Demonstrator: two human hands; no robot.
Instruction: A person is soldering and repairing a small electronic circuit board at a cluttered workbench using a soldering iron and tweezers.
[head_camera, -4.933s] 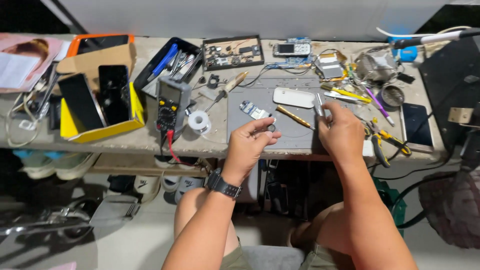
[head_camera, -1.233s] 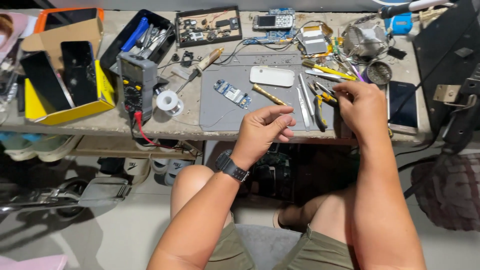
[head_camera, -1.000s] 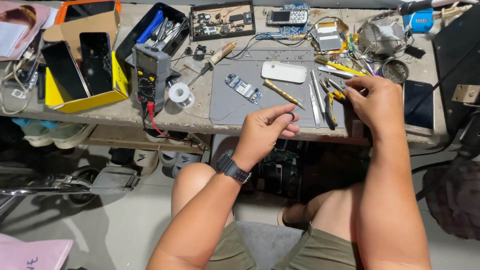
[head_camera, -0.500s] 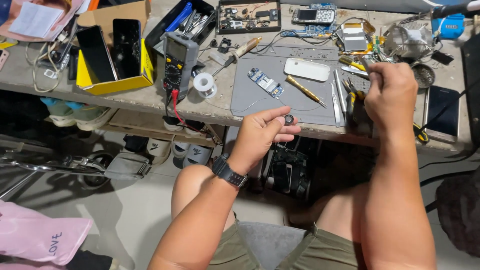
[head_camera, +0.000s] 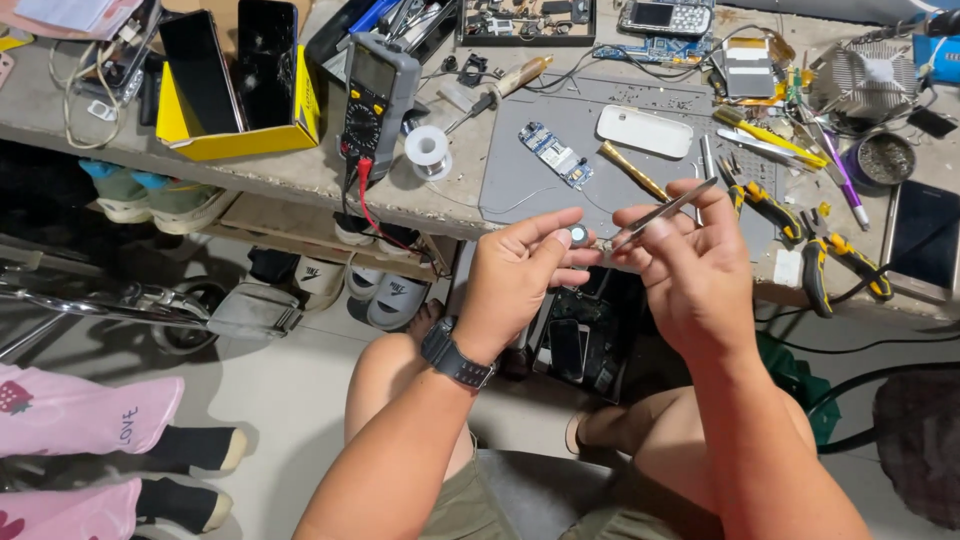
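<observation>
My left hand (head_camera: 520, 275) pinches a small round grey part (head_camera: 578, 235) between thumb and fingertips, just in front of the workbench edge. My right hand (head_camera: 690, 270) grips metal tweezers (head_camera: 665, 212), whose tips point down-left toward the round part. Both hands hover close together over my lap. A black watch (head_camera: 456, 355) sits on my left wrist. Behind the hands, a grey work mat (head_camera: 545, 195) carries a small blue circuit board (head_camera: 556, 155), a white phone cover (head_camera: 645, 131) and a brass-handled tool (head_camera: 632, 170).
A multimeter (head_camera: 377, 98) with red lead, a solder spool (head_camera: 428, 152), a yellow box (head_camera: 240, 130) holding dark phones, pliers (head_camera: 765, 200) and cutters (head_camera: 835, 265) crowd the bench. A phone (head_camera: 925, 240) lies far right. Shoes (head_camera: 375, 295) sit under the bench; another person's pink-clad legs (head_camera: 90, 450) are lower left.
My right hand lifted the tweezers off the bench and came toward me to meet the left hand. The left hand turned, showing the round part. The view tilted downward.
</observation>
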